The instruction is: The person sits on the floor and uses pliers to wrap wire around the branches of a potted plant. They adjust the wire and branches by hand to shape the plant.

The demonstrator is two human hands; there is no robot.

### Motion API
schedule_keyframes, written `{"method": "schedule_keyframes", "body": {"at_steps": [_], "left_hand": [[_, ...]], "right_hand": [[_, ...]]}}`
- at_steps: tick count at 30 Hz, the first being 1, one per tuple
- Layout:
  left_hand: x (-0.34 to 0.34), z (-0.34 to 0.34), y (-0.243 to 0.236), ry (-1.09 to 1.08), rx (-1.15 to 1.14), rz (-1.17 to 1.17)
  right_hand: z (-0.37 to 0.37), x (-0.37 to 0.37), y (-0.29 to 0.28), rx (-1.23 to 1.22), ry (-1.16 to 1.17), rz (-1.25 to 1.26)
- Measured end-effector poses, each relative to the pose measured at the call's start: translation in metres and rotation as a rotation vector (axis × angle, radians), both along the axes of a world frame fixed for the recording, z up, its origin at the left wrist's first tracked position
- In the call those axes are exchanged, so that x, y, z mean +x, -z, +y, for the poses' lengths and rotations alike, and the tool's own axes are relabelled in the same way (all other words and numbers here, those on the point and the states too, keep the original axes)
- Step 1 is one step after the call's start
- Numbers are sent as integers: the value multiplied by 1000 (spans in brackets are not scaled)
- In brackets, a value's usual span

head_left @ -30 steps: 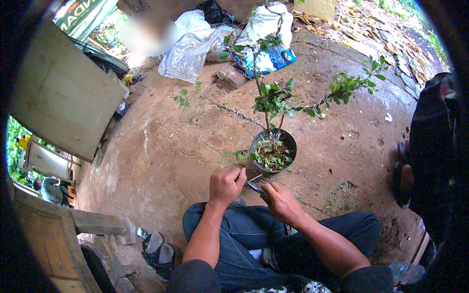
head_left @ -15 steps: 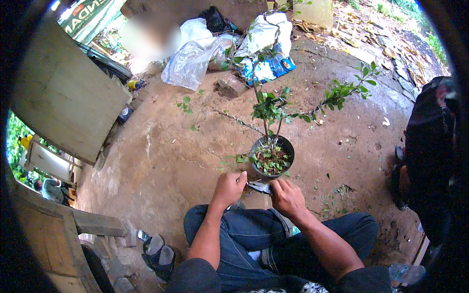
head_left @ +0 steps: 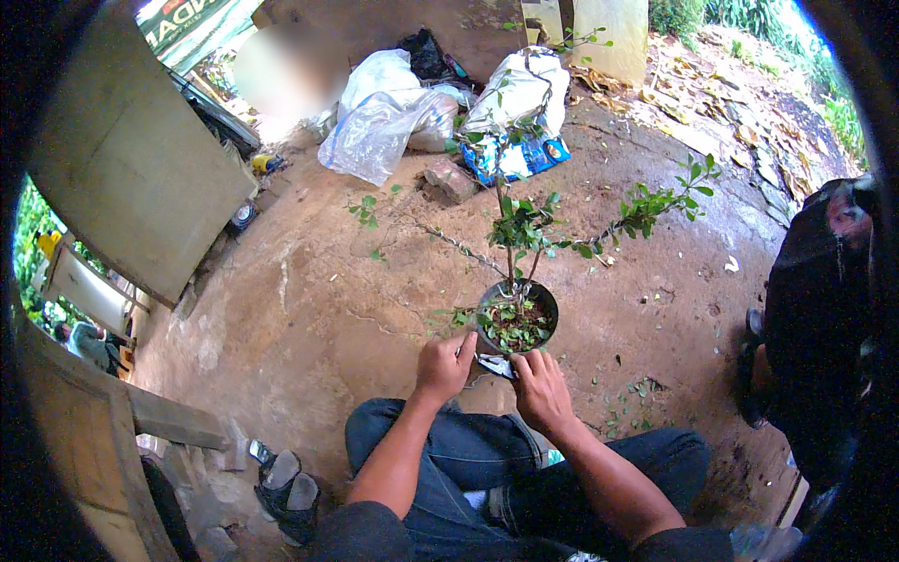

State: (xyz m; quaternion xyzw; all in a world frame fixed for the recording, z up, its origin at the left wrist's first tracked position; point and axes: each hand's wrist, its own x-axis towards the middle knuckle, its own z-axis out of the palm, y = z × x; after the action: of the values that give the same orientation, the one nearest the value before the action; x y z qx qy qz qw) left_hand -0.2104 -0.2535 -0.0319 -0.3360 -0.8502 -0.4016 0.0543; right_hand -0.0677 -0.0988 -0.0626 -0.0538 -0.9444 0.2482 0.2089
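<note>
In front of my crossed legs stands a dark round pot (head_left: 552, 318) with a small leafy tree (head_left: 520, 225). Its thin branches spread to both sides, and some look wound with wire. Close to the pot's near rim, my right hand (head_left: 545, 386) is closed round the dark end of a silver metal tool that looks like pliers (head_left: 493, 364). My left hand (head_left: 444, 369) is closed at the tool's other end, thumb raised. What its fingers pinch is too small to make out. Cut leaves lie on the soil in the pot.
White and clear plastic bags (head_left: 375, 131) and a blue packet (head_left: 524, 159) lie beyond the tree, near a stone (head_left: 449, 181). A wooden bench (head_left: 178, 421) and sandals (head_left: 288, 492) are at left. Someone in dark clothes (head_left: 815, 328) is at the right edge.
The view has shifted slightly. My hands have stayed together at the pot's near rim, and the right hand and the tool sit a little closer to the left hand.
</note>
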Motion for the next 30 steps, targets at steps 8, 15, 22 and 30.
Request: {"method": "schedule_keyframes", "body": {"at_steps": [8, 15, 22, 30], "left_hand": [[-4, 4, 6, 5, -36, 55], [-6, 8, 8, 32, -127, -156], [-12, 19, 33, 68, 201, -336], [-49, 35, 126, -298, -232, -445]], "right_hand": [[4, 1, -2, 8, 8, -36], [15, 1, 7, 170, 71, 11], [35, -4, 8, 162, 130, 49], [66, 17, 7, -239, 435, -311]]}}
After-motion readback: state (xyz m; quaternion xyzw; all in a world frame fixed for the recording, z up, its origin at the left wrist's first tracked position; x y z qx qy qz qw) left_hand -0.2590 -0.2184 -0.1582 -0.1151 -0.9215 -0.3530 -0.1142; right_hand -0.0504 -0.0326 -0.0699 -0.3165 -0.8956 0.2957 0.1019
